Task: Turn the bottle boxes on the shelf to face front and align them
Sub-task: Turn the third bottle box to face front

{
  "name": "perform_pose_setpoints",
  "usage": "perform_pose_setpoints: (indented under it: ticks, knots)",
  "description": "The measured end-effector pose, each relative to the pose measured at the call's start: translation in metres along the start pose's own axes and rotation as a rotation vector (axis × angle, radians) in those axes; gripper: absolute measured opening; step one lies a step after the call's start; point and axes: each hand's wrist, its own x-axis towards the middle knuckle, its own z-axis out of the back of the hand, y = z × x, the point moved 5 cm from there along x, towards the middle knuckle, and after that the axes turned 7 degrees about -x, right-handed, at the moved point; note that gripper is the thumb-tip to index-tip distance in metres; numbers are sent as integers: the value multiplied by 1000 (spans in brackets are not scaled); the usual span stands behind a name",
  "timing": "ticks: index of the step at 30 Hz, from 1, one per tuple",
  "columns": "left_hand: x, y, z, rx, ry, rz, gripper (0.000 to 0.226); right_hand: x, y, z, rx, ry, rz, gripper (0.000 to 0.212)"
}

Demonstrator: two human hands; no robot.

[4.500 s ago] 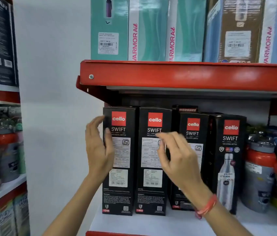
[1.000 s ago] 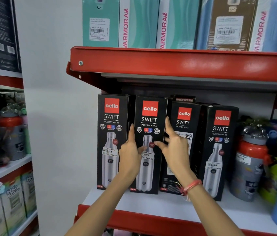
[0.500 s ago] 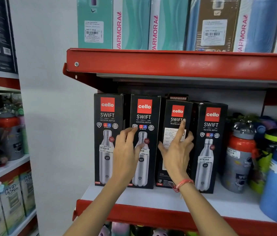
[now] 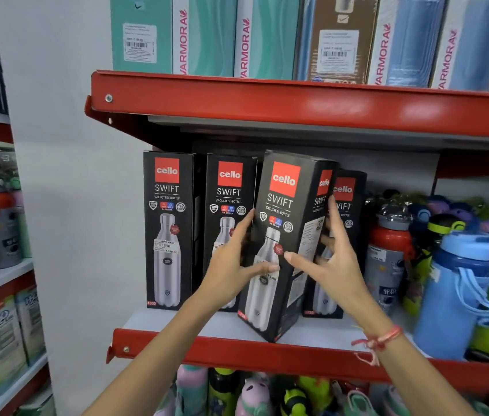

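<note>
On the red-edged shelf, 2 black bottle boxes stand upright at the left, fronts forward: the first box and the second box. The left hand grips the left edge of a third box, thumb across its front. This box is tilted, pulled toward the shelf's front edge, its front turned slightly left. The right hand clasps its right side, fingers spread. A fourth box stands just behind.
</note>
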Motion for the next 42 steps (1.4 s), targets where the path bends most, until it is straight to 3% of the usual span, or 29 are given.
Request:
perform_pose_setpoints:
  ticks: [2, 8, 18, 28, 32, 38, 42]
  knots:
    - [0, -1, -7, -89, 66, 2, 109, 1, 0, 5, 120, 84, 5, 116]
    - [0, -1, -18, -113, -102, -34, 106, 19, 3, 2, 64, 274, -25, 109]
    - [25, 26, -49, 204, -236, 65, 102, 44, -23, -20, -152, 62, -113, 104]
    - [41, 42, -61, 286, -207, 111, 102, 48, -30, -24, -466, -29, -50, 95]
    - [38, 36, -58, 424, -150, 115, 96, 42, -13, -22, -632, -153, -20, 77]
    - [6, 11, -10, 374, -181, -97, 60, 17, 20, -43, -403, -368, 101, 42]
    - [-25, 16, 54, 231, -356, -187, 37, 0, 27, -91, -45, -154, 1, 28]
